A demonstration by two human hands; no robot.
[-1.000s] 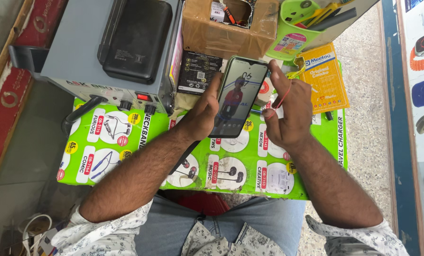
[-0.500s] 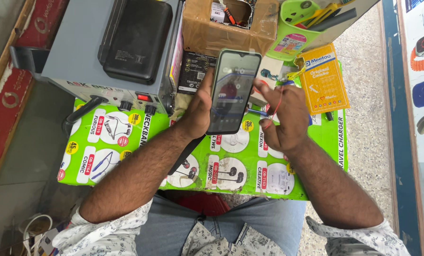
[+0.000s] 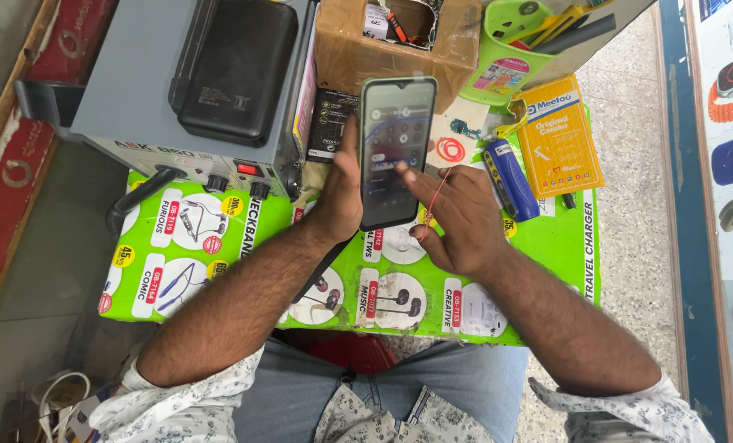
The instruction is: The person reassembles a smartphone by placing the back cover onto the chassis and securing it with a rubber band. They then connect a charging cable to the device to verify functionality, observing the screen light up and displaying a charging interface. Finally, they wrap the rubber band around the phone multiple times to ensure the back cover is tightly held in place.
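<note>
Smartphone upright in left hand, grip wrapped along its left edge, thumb on bezel; long axis runs away from body, screen facing up and lit
Right hand just right of phone, grip loose, holding nothing, forefinger tip touching lower screen; thin red thread across knuckles
Beneath: green poster-covered counter
Beyond phone: open cardboard box with small tools inside; green cup holding pens or similar
Blue cylinder right of hand; grey power unit left

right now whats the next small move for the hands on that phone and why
Probably a tap by the right hand: its fingertip sits on the lit screen of the dark-framed smartphone, which the left hand holds upright over the green printed mat.
</note>
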